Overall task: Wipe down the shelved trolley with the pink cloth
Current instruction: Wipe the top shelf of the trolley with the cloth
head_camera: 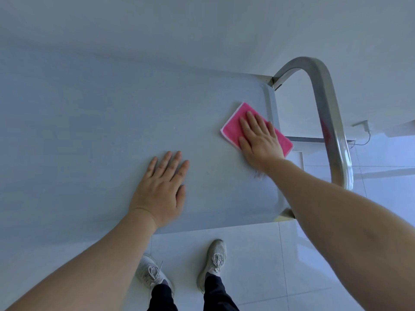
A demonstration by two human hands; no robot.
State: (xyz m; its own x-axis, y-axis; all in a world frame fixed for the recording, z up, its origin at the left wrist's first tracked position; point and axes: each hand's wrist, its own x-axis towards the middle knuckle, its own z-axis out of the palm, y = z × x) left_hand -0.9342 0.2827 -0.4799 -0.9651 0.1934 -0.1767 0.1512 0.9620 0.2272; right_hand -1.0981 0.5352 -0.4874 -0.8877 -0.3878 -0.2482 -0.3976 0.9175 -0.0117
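The trolley's grey top shelf (101,131) fills the left and middle of the view. A folded pink cloth (233,124) lies flat near the shelf's right edge. My right hand (258,140) presses on the cloth with straight, spread fingers and covers most of it. My left hand (162,189) rests flat on the bare shelf near the front edge, fingers straight, holding nothing.
A curved metal handle (325,104) rises at the trolley's right end. Part of a lower shelf (296,153) shows beneath it. A white wall stands behind. My feet in grey shoes (213,263) stand on pale floor tiles close to the front edge.
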